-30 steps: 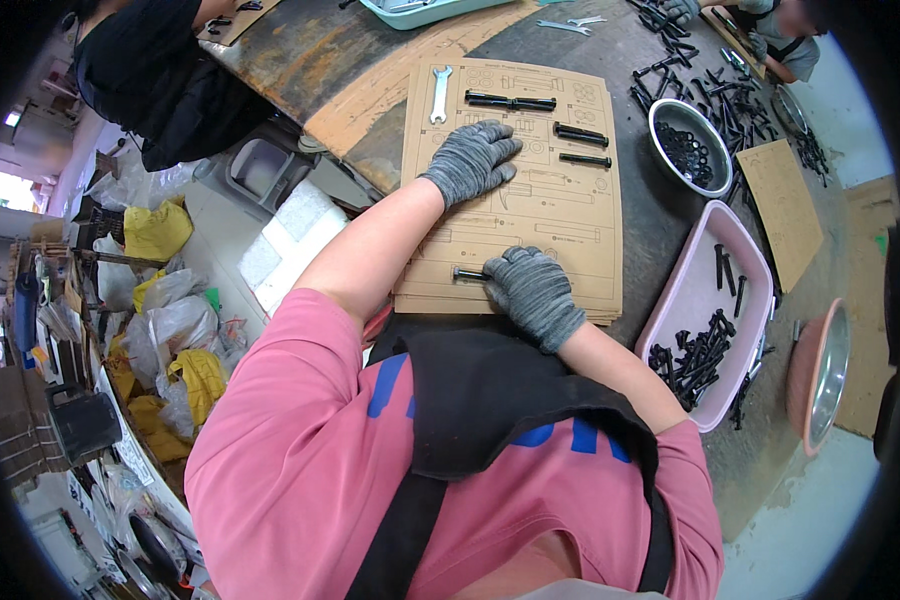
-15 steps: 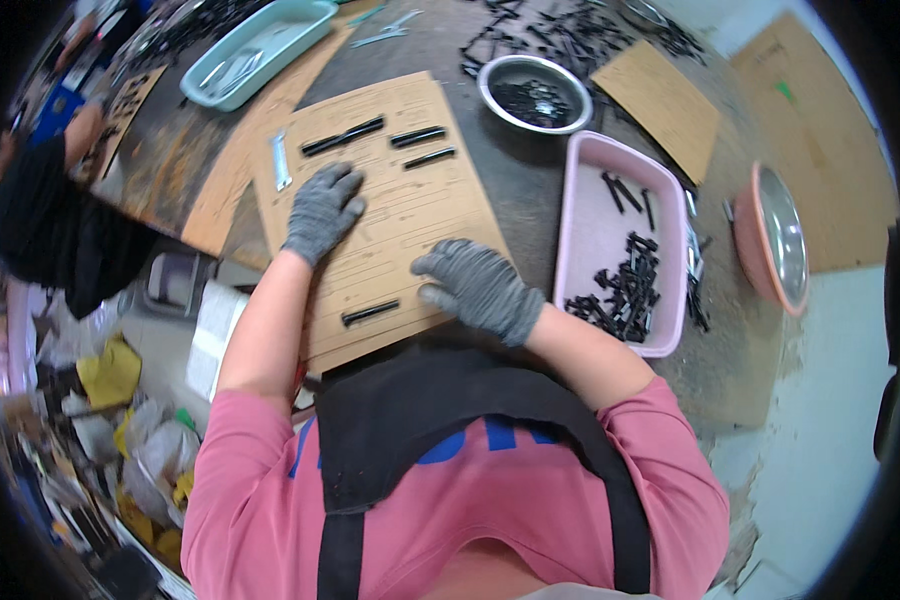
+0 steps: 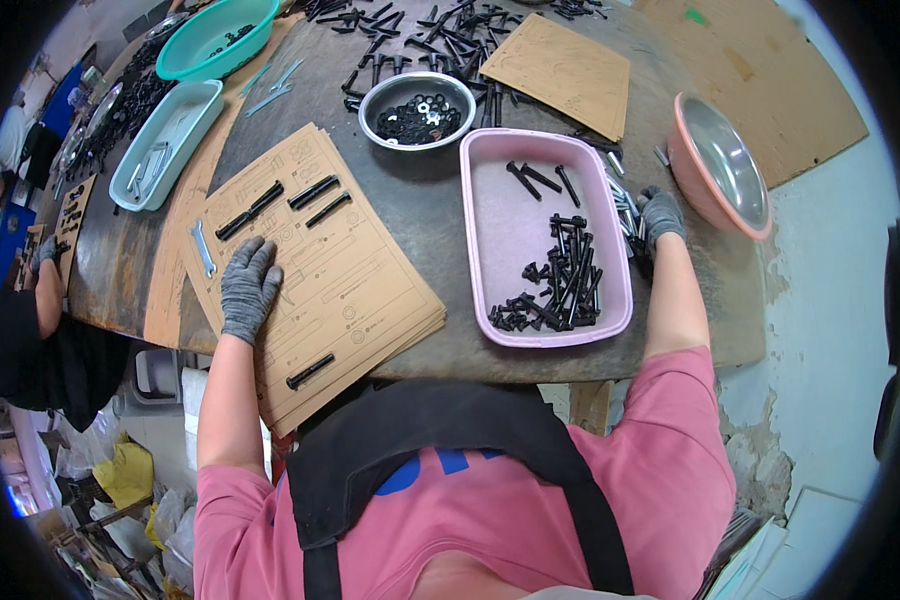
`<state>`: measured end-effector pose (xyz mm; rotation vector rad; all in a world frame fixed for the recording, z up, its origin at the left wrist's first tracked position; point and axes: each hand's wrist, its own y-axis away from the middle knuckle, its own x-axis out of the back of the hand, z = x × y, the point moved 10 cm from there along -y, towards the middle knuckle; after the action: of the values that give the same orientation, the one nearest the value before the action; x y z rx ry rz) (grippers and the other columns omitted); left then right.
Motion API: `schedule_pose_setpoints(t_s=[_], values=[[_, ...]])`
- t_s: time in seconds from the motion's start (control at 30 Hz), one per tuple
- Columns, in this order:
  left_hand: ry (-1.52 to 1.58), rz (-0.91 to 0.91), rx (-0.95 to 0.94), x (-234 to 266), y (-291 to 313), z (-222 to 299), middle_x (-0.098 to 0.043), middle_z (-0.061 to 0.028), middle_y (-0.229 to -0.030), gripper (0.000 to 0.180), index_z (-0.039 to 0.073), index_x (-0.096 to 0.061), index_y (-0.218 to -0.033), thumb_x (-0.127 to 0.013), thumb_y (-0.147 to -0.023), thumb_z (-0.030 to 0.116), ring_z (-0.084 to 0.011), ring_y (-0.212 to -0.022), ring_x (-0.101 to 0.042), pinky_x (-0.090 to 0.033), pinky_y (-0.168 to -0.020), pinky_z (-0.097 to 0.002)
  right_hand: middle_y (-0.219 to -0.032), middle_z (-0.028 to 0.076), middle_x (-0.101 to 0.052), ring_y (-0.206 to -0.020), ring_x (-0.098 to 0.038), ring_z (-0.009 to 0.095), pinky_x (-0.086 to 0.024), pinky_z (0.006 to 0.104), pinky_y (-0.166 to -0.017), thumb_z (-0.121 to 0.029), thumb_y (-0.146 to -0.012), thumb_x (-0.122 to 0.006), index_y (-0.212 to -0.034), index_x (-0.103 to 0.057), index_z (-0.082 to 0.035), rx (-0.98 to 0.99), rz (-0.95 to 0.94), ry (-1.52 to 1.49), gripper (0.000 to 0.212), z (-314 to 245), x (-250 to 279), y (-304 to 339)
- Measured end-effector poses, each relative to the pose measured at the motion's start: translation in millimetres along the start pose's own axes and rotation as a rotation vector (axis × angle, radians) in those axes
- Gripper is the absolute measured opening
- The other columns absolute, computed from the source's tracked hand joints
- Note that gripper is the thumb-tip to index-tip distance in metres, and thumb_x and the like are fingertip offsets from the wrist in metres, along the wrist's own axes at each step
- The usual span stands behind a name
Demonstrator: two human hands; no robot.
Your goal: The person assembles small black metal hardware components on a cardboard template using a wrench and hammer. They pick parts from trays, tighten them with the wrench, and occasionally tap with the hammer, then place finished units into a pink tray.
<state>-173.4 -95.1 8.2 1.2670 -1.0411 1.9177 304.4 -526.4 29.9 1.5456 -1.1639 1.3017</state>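
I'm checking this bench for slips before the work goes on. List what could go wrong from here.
The stack of cardboard sheets overhangs the table edge; the loose bolt near its lower corner could roll off if the left hand lifts. The right hand reaches into small parts beside the pink tray, close to the pink-rimmed bowl, and could knock pieces off the table.

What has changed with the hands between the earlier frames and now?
The right hand left the cardboard sheet and reached right, past the pink tray, to loose bolts on the table. The left hand stayed flat on the sheet; its bolts remain.
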Motion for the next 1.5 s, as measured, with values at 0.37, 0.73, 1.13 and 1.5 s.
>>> schedule_pose_setpoints(t_s=[0.37, 0.73, 1.13, 1.5], values=[[0.006, -0.003, 0.015, 1, 0, 0, -0.05, -0.014, -0.117, 0.038, 0.008, -0.055, -0.11, -0.057, -0.075, 0.023, -0.0309, -0.111, -0.044, -0.034, -0.095, -0.0385, -0.106, 0.018, -0.057, -0.097, -0.056, 0.03, -0.044, 0.0376, -0.082, -0.036, -0.071, -0.059, -0.102, -0.06, -0.004, -0.18, -0.345, 0.027, 0.044, 50, -101, -66], [0.001, 0.076, 0.008, 6, 1, -3, -0.052, -0.0131, -0.114, 0.034, 0.007, -0.058, -0.105, -0.054, -0.076, 0.025, -0.0287, -0.108, -0.046, -0.036, -0.093, -0.0373, -0.104, 0.023, -0.056, -0.099, -0.053, 0.033, -0.04, 0.0389, -0.084, -0.035, -0.073, -0.056, -0.1, -0.059, -0.001, -0.009, -0.057, -0.033, 0.044, 22, -67, -63], [0.036, 0.118, -0.034, 7, 3, -5, -0.053, -0.0137, -0.112, 0.028, 0.007, -0.057, -0.105, -0.053, -0.078, 0.015, -0.0305, -0.107, -0.047, -0.037, -0.092, -0.0378, -0.093, 0.016, -0.061, -0.088, -0.058, 0.028, -0.044, 0.0357, -0.077, -0.025, -0.069, -0.06, -0.098, -0.058, -0.003, 1.109, -0.493, -0.308, 0.037, -379, -52, 179], [0.041, 0.139, -0.029, 8, 4, -7, -0.054, -0.0118, -0.109, 0.029, 0.008, -0.058, -0.104, -0.054, -0.075, 0.013, -0.0293, -0.104, -0.048, -0.038, -0.092, -0.0369, -0.086, 0.013, -0.056, -0.083, -0.057, 0.029, -0.046, 0.0388, -0.073, -0.019, -0.078, -0.054, -0.09, -0.059, -0.012, 1.407, -0.275, -0.039, 0.014, -481, -105, 267]])
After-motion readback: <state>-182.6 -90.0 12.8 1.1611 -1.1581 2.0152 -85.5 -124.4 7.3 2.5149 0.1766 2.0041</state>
